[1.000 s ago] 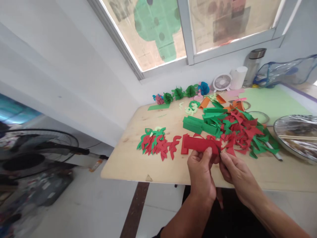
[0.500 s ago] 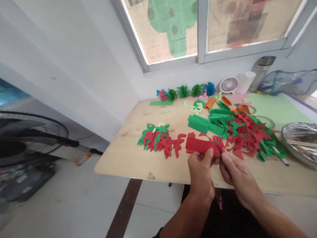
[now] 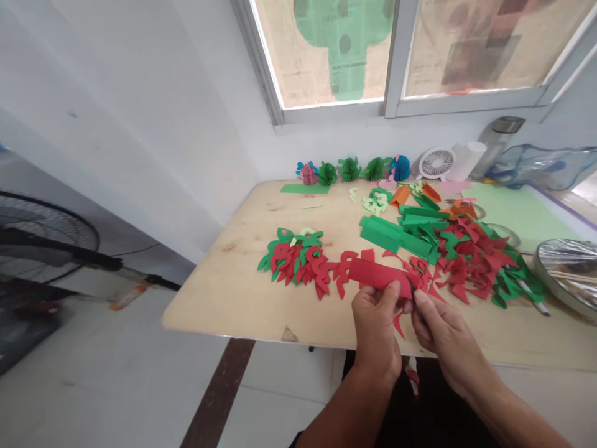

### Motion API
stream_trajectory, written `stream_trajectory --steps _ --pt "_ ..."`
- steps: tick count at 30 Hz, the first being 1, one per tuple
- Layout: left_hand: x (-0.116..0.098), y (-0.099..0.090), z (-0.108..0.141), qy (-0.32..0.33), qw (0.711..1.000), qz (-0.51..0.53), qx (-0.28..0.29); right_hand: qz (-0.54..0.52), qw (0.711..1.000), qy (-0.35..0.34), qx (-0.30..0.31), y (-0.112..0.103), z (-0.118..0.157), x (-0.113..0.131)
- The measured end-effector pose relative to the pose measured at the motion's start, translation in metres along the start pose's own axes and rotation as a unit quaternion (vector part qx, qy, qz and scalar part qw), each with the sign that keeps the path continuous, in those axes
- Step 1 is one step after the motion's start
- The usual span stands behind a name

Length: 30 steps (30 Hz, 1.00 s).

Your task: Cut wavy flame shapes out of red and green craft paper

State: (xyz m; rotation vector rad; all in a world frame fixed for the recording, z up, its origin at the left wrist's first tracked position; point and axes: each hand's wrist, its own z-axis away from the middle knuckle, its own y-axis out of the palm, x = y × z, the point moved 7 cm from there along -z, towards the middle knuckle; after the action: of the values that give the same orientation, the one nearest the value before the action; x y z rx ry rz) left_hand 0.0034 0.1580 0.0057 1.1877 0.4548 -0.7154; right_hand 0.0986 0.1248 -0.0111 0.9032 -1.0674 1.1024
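A folded red paper strip (image 3: 375, 272) is pinched in my left hand (image 3: 380, 320), its thumb on top. My right hand (image 3: 441, 323) is closed round dark scissors (image 3: 412, 286), mostly hidden by the fingers, with the blades at the strip's right end. Below the strip a pointed red scrap (image 3: 399, 325) shows beside my left hand. Left of the hands lies a pile of red and green cut shapes (image 3: 298, 261). Red scraps (image 3: 480, 261) are heaped to the right, and folded green strips (image 3: 396, 235) lie behind my hands.
Paper flowers (image 3: 349, 168) line the wall. A small white fan (image 3: 437, 163), a bottle (image 3: 497, 146) and a light green sheet (image 3: 517, 214) stand or lie at the back right. A foil-like covered bowl (image 3: 569, 274) with chopsticks is at the right edge. A floor fan (image 3: 46, 242) stands left.
The camera view has shifted slightly. The scissors have moved along the strip's right end, and a pointed red scrap now shows below it.
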Motion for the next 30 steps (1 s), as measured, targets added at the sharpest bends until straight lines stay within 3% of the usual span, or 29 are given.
stream_trajectory --steps 10,22,30 --pt "0.0 0.013 -0.004 -0.004 0.997 -0.067 0.029 -0.007 1.0 0.002 0.013 -0.009 -0.003 0.0" --pt "0.028 0.038 -0.006 -0.002 0.988 -0.153 0.023 -0.04 0.999 -0.01 0.017 -0.048 -0.01 0.001" --pt "0.039 0.045 -0.007 -0.005 0.985 -0.171 0.028 -0.07 0.997 0.015 0.035 -0.061 -0.013 -0.006"
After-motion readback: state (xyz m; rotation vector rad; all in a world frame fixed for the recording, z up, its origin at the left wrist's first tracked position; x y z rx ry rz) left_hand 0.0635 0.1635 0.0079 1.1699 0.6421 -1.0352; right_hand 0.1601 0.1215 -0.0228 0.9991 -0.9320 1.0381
